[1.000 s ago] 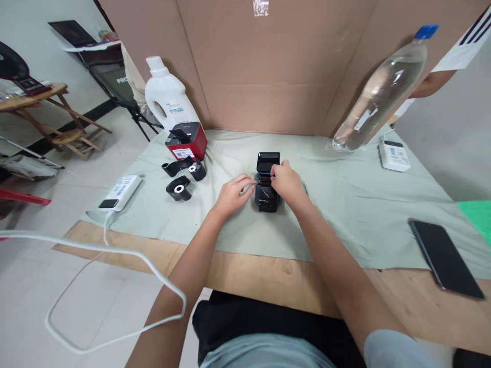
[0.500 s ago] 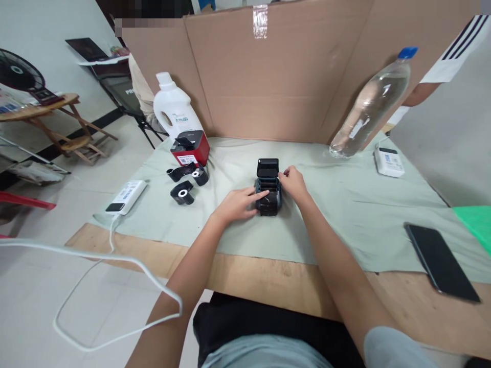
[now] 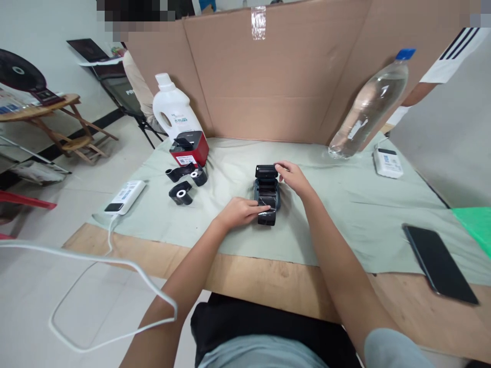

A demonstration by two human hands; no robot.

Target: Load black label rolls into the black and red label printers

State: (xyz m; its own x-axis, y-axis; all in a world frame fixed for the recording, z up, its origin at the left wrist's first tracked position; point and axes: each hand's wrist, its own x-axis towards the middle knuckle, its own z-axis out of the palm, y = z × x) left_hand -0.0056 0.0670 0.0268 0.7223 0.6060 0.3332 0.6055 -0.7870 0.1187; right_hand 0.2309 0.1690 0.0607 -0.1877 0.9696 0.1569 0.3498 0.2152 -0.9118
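Observation:
A small dark portable printer point(image 3: 279, 196) stands on the cloth in front of me with its lid point(image 3: 267, 171) tilted up. A glossy black strip point(image 3: 267, 219) hangs out of its front and curls down toward me. My left hand point(image 3: 241, 211) is at the left of the strip, its index finger lying across the strip and the other fingers curled; their grip is partly hidden. At the lid's right corner, my right hand point(image 3: 291, 176) grips the edge between thumb and fingertips.
Loose black rolls point(image 3: 180, 193) lie left, by a red and black box point(image 3: 190, 148) and a white jug point(image 3: 177, 110). A cardboard panel point(image 3: 268, 87) stands behind. Rightward are a water bottle point(image 3: 370, 110), a white device point(image 3: 387, 162) and a phone point(image 3: 439, 263). A white cable point(image 3: 134, 260) loops at left.
The lid has tipped lower, with my right hand shifting up onto its corner. My left hand has come nearer to me, and the black strip extends farther out of the printer.

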